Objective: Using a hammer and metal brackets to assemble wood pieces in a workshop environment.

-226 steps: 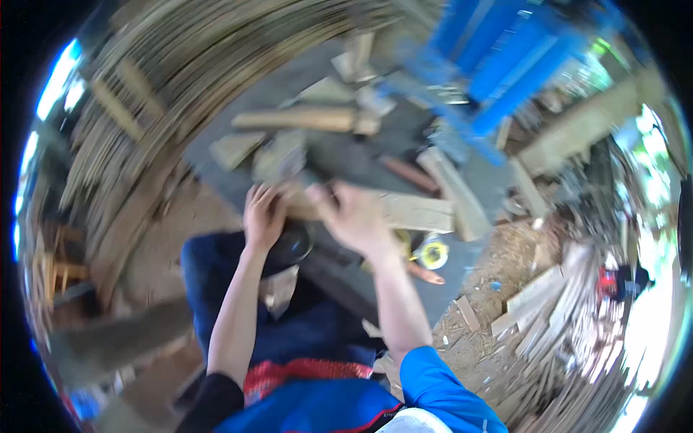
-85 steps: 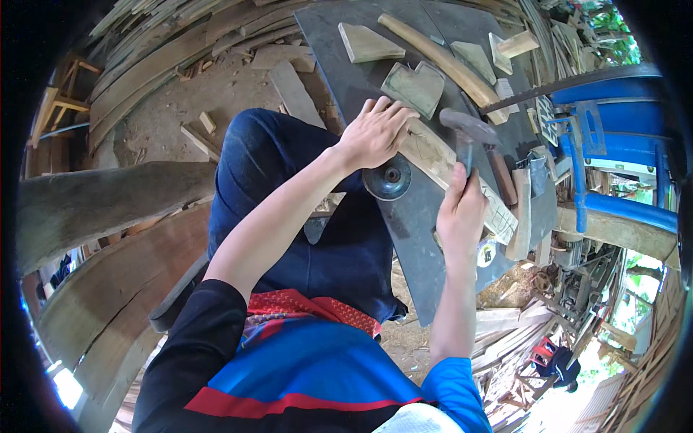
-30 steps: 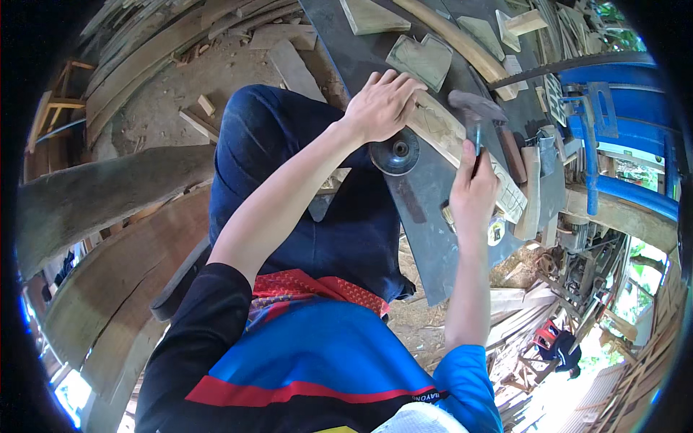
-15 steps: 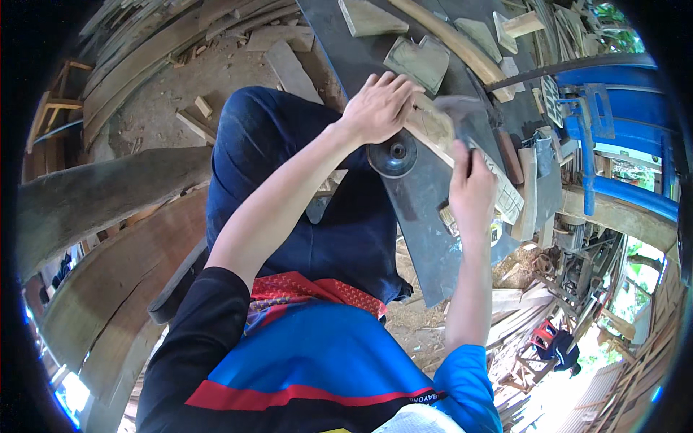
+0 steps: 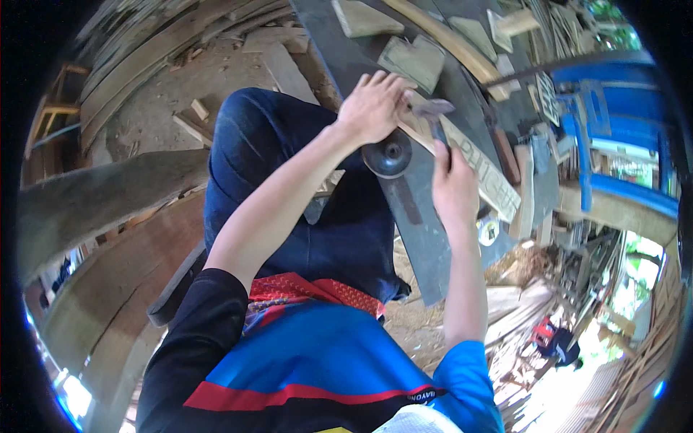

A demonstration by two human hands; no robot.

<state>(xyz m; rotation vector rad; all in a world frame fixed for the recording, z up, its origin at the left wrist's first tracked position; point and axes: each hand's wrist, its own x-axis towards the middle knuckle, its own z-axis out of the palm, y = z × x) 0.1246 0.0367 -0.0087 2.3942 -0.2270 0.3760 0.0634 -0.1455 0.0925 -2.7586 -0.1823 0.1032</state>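
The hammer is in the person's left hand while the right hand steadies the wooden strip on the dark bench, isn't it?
Not quite: the head view shows the hammer in the right hand, while the left hand steadies the wooden strip on the dark bench.

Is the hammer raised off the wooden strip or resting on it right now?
Cannot tell. The right hand grips the hammer, whose head shows over the wooden strip beside the left hand, but one top view hides any gap.
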